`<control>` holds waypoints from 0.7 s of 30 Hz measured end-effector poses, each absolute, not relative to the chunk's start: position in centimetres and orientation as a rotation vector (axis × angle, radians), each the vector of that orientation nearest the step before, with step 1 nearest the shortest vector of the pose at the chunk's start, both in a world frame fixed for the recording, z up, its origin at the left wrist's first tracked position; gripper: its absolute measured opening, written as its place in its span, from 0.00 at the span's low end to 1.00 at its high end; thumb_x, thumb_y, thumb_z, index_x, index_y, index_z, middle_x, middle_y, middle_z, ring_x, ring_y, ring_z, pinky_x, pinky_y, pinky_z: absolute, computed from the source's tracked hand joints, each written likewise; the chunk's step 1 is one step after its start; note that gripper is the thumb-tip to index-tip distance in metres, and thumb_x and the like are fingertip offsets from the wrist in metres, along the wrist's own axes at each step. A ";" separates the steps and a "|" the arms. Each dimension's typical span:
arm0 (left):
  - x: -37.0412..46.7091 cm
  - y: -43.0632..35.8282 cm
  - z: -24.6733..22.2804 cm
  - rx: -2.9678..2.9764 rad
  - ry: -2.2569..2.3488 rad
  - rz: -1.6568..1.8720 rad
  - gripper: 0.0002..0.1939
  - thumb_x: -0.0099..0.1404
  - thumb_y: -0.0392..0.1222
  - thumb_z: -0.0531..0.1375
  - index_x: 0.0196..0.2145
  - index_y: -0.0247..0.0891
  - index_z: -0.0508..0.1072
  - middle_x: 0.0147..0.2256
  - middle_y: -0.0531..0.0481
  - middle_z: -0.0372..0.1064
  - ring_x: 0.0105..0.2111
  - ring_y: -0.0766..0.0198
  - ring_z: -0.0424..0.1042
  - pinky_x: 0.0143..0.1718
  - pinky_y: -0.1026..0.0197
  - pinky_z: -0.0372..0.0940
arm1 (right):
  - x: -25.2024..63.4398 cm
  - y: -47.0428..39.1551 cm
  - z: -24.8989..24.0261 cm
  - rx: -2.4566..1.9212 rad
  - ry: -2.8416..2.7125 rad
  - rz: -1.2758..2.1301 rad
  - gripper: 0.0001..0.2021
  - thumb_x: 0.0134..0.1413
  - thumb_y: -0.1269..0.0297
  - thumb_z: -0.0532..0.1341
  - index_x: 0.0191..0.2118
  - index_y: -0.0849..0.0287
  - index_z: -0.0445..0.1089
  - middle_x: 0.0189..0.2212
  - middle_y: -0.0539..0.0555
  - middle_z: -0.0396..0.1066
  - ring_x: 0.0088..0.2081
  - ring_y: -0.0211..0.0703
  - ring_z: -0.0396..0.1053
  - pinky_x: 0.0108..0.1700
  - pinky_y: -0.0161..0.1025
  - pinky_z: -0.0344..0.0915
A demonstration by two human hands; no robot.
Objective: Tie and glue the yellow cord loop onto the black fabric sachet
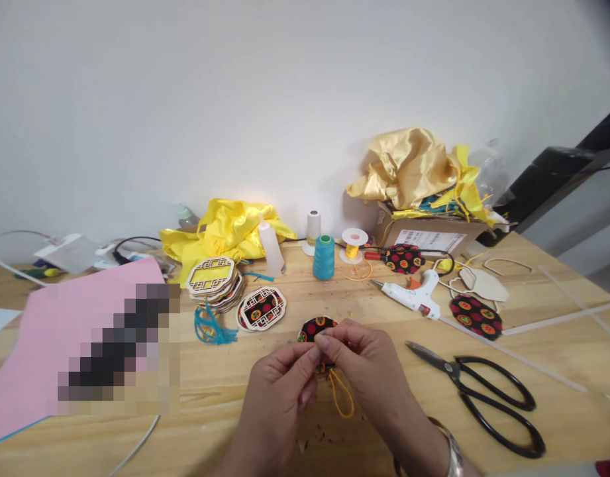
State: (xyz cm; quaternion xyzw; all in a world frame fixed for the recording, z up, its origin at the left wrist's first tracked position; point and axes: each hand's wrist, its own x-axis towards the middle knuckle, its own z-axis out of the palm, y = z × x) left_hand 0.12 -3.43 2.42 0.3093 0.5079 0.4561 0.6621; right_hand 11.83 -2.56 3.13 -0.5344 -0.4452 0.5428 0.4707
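Near the table's front, my left hand (pixel 287 377) and my right hand (pixel 361 358) meet, with fingertips pinched together over a small black patterned fabric piece (pixel 315 327). Red, green and orange motifs cover its cloth. From its lower edge hangs a yellow cord loop (pixel 343 397), under my right hand. Both hands are closed on the piece, and my fingers hide its middle. Whether something smaller is between the fingertips cannot be made out. To the upper left lies a similar fabric piece with a pale lattice frame (pixel 261 309) on it.
Black-handled scissors (pixel 493 397) and a white glue gun (pixel 408 296) lie at right. Stacked lattice frames (pixel 210 277), teal yarn (pixel 212 326), a teal thread spool (pixel 324 257) and a squeeze bottle (pixel 271 250) stand behind. A cardboard box (pixel 424 238) holds fabric; pink paper (pixel 46 338) lies left.
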 end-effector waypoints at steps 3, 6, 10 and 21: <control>0.1 -3.5 2.4 0.719 1.148 1.030 0.10 0.52 0.44 0.64 0.27 0.33 0.77 0.12 0.59 0.55 0.14 0.76 0.47 0.16 0.69 0.39 | 11.8 -2.5 3.2 -1.301 -1.069 1.342 0.07 0.45 0.66 0.61 0.23 0.63 0.73 0.21 0.49 0.67 0.25 0.34 0.63 0.28 0.31 0.60; 0.0 -3.5 2.4 0.732 1.140 1.020 0.10 0.53 0.44 0.63 0.27 0.33 0.77 0.12 0.59 0.54 0.14 0.76 0.46 0.16 0.69 0.39 | 11.8 -2.4 3.1 -1.302 -1.051 1.357 0.08 0.45 0.64 0.62 0.24 0.64 0.73 0.21 0.49 0.67 0.25 0.34 0.63 0.28 0.31 0.60; 0.0 -3.6 2.3 0.751 1.143 1.012 0.09 0.55 0.43 0.62 0.28 0.33 0.76 0.12 0.60 0.53 0.15 0.75 0.47 0.16 0.69 0.40 | 11.8 -2.3 2.9 -1.297 -1.046 1.378 0.08 0.45 0.64 0.62 0.24 0.64 0.72 0.21 0.49 0.67 0.25 0.34 0.63 0.28 0.31 0.60; -0.3 -3.6 2.2 0.887 1.092 0.958 0.11 0.59 0.44 0.58 0.28 0.35 0.75 0.16 0.57 0.58 0.18 0.72 0.53 0.20 0.68 0.49 | 12.8 -2.3 3.7 -1.267 -1.050 1.245 0.07 0.48 0.67 0.60 0.23 0.63 0.71 0.19 0.48 0.65 0.24 0.32 0.60 0.29 0.30 0.58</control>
